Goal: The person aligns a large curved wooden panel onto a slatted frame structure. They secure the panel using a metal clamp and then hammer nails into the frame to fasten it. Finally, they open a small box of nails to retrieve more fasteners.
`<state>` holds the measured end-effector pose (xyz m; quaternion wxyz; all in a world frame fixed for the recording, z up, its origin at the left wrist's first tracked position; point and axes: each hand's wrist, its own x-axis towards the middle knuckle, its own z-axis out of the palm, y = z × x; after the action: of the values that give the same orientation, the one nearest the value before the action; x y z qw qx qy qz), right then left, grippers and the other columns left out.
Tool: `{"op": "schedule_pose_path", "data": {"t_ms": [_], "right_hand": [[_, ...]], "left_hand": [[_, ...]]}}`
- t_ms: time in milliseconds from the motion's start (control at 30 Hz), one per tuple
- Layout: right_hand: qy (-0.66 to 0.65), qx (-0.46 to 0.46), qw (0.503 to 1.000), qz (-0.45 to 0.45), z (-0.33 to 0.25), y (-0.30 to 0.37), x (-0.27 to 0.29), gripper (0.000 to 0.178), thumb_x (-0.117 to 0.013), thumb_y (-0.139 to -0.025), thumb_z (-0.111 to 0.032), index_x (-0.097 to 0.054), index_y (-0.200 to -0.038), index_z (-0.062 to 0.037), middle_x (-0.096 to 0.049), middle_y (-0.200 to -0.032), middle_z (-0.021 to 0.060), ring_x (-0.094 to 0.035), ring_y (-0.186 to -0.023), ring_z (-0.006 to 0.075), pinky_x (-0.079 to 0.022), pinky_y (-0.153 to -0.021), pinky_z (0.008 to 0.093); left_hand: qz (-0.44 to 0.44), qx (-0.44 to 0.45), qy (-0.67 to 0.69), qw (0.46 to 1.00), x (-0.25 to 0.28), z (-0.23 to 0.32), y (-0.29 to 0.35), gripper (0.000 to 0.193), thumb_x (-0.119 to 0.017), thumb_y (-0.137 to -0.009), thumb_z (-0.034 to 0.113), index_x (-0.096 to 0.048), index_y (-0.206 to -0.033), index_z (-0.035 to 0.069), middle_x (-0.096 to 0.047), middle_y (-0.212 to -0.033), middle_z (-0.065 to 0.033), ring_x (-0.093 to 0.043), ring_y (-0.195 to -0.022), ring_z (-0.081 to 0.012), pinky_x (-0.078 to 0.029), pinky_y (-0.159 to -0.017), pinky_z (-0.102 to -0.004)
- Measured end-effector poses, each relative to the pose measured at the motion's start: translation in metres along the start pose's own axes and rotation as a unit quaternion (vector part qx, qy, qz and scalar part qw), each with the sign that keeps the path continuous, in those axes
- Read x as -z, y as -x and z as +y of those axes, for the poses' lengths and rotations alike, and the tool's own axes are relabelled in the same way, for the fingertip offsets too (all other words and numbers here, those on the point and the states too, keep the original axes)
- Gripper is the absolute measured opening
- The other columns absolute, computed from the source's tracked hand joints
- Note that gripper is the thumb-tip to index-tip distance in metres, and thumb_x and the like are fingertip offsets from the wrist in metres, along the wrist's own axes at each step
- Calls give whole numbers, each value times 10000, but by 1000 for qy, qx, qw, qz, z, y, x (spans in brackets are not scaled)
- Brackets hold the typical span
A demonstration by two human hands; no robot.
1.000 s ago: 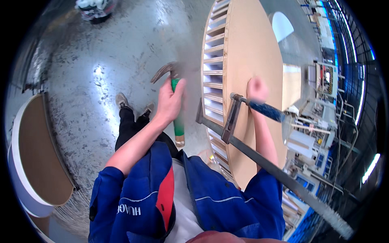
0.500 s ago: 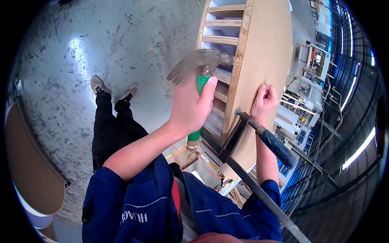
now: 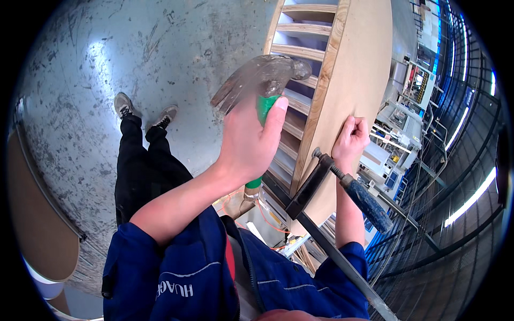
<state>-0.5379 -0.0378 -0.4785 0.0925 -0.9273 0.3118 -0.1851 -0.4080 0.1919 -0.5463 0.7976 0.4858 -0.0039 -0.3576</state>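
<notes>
My left hand [image 3: 249,136] is closed round the green handle [image 3: 266,107] of a claw hammer. Its worn metal head [image 3: 267,77] is raised before the open slotted side of a pale wooden cabinet [image 3: 353,69], claw toward the left and striking face toward the cabinet. Resting against the cabinet's broad plain panel, my right hand [image 3: 350,140] is pinched, thumb against curled fingers; anything between the fingertips is too small to make out. Just below that hand, a bar clamp [image 3: 313,187] with a dark blue handle [image 3: 368,206] grips the cabinet's near end.
Several shelf-like slats [image 3: 305,29] cross the cabinet's open side. The clamp's long bar [image 3: 348,262] runs back past my right forearm. Orange cord [image 3: 263,214] lies below the cabinet's near end. A curved brown board [image 3: 40,214] stands at the left, and machines [image 3: 399,120] stand off to the right.
The view has shifted slightly, with the cabinet a little farther right. The hammer head sits slightly farther left from the cabinet edge. My right hand keeps its pinch at the panel.
</notes>
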Motion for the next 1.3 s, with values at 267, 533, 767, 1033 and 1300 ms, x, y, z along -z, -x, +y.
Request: {"op": "schedule_pose_path", "data": {"t_ms": [267, 533, 767, 1033, 1300], "right_hand": [[-5, -5, 1000, 5, 0, 1, -2, 286, -629, -1005, -93, -527, -745, -30, -411, -580, -54, -333, -548, 36, -273, -478, 262], [9, -18, 1000, 7, 0, 2, -2, 282, -630, -1001, -95, -528, -747, -29, -414, -576, -44, -337, -547, 40, -276, -480, 259], [3, -12, 1000, 4, -6, 0, -3, 285, -624, -1003, -85, -521, -743, -30, -417, -581, -44, -334, -563, 38, -268, -486, 263], [-6, -46, 999, -18, -9, 3, -2, 297, -587, -1048, -109, -507, -774, -27, -433, -691, -54, -347, -670, 55, -312, -581, 247], [-12, -7, 1000, 9, -4, 0, -4, 297, -622, -1009, -95, -524, -737, -29, -423, -577, -43, -339, -559, 46, -274, -488, 272]], "left_hand": [[-36, -1, -26, 999, -3, 3, 0, 168, -543, -1080, 175, -545, -1118, 12, -553, -661, -3, -520, -482, -69, -407, -442, -268], [44, -28, 38, 998, -5, 3, 7, 160, -558, -1072, 167, -552, -1111, 12, -553, -645, -9, -535, -490, -81, -420, -449, -280], [-26, -17, -29, 999, -2, 2, -3, 165, -561, -1071, 168, -555, -1124, 12, -550, -647, -1, -534, -493, -75, -423, -450, -273], [19, 2, -56, 998, -4, -2, 9, 172, -564, -1071, 170, -556, -1138, 12, -547, -644, 6, -526, -491, -67, -419, -445, -266], [-25, -3, -21, 999, -6, 2, 6, 169, -563, -1070, 161, -567, -1120, 0, -543, -630, 3, -525, -479, -77, -420, -442, -279]]}}
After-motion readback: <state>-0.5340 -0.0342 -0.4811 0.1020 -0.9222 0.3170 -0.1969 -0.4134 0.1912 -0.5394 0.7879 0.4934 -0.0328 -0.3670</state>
